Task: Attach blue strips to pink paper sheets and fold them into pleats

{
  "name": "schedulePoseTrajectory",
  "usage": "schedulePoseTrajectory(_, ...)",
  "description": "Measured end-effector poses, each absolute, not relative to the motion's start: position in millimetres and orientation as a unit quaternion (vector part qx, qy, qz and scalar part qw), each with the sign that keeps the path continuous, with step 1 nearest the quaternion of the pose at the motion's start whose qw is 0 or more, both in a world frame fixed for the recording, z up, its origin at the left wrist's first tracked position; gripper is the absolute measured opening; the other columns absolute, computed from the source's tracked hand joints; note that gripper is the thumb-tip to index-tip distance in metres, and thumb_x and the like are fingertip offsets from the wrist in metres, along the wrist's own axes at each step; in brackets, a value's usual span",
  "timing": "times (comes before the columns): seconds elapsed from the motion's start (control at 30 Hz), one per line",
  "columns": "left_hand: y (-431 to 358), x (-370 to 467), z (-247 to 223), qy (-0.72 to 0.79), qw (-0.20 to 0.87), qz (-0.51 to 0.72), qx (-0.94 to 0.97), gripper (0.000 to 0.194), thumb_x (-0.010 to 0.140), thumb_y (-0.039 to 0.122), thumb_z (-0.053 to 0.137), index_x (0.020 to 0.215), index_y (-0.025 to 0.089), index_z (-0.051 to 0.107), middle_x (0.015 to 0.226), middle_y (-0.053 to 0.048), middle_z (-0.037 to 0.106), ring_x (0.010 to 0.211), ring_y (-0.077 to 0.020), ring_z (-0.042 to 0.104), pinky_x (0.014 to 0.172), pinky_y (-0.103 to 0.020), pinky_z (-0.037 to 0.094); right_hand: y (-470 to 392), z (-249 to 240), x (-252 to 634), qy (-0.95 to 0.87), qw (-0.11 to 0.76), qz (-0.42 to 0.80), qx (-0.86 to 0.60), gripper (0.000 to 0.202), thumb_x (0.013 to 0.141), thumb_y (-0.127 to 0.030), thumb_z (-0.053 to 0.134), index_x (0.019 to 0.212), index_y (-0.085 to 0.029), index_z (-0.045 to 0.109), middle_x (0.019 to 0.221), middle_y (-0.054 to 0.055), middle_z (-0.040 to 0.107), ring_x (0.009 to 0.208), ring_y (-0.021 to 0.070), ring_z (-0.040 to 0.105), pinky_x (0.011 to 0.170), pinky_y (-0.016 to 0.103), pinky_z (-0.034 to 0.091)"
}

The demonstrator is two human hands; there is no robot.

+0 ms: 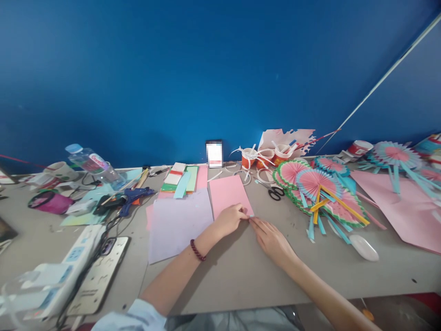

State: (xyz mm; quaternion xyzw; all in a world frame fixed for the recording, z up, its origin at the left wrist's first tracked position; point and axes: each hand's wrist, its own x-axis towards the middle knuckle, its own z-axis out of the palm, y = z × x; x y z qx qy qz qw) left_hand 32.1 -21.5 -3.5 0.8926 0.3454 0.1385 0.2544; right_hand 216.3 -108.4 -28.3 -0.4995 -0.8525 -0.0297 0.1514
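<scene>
My left hand [231, 220], with a dark red bead bracelet [197, 250] on its wrist, has its fingers curled into a pinch at the near right corner of a pink sheet [230, 193]. Its fingertips meet those of my right hand [274, 241] at a tiny light blue piece of paper [251, 216]. The right hand's fingers lie close together, pointing left and pressing on that piece. Most of the piece is hidden by the fingertips. A lilac sheet [179, 225] lies to the left, partly under the left forearm's side.
Black scissors [275, 193] and folded paper fans [317, 186] lie to the right, near a white oval object [364, 247]. Left are a blue glue gun [132, 197], a phone [99, 276], a power strip [74, 264] and a tilted bottle [96, 163]. Red paper cups [248, 160] stand behind.
</scene>
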Motion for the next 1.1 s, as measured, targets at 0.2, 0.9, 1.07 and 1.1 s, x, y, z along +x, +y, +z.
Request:
schedulePoseTrajectory(0.2,-21.7,31.6,3.1,0.357,0.282,0.147,0.878,0.029,0.089,0.015,0.045,0.101,0.023,0.07,0.098,-0.004,0.06,0.091,-0.0147,0.059,0.081,-0.024,0.045,-112.9,-14.4,208.8,-0.84,0.116,0.004,-0.529,0.043,0.088,-0.014,0.035,0.128,-0.012,0.052,0.128,0.012,0.056,0.115,0.0213,0.052,0.095,0.037,0.044)
schedulePoseTrajectory(0.9,-32.2,21.6,15.9,0.465,0.284,0.159,0.823,0.02,0.081,0.038,0.06,0.082,0.019,0.068,0.084,-0.003,0.065,0.077,-0.0158,0.06,0.064,-0.024,0.042,-116.6,-5.7,194.0,-0.836,0.079,-0.032,-0.542,0.042,0.084,-0.013,0.042,0.125,-0.01,0.053,0.124,0.013,0.058,0.114,0.0232,0.051,0.095,0.036,0.041)
schedulePoseTrajectory(1.07,-29.7,10.4,16.0,0.486,0.28,0.128,0.818,0.015,0.078,0.035,0.064,0.078,0.021,0.069,0.077,-0.001,0.069,0.071,-0.0158,0.06,0.06,-0.024,0.039,-118.7,-4.2,187.1,-0.82,0.076,-0.036,-0.566,0.04,0.086,-0.014,0.04,0.122,-0.013,0.056,0.123,0.012,0.06,0.111,0.0234,0.053,0.093,0.037,0.042)
schedulePoseTrajectory(1.1,-29.2,9.2,15.3,0.49,0.291,0.128,0.812,0.012,0.077,0.032,0.064,0.079,0.021,0.069,0.078,0.0,0.069,0.07,-0.0153,0.06,0.06,-0.024,0.039,-119.3,-4.2,186.0,-0.818,0.076,-0.038,-0.569,0.04,0.086,-0.014,0.04,0.123,-0.013,0.056,0.122,0.012,0.06,0.111,0.0234,0.053,0.093,0.037,0.042)
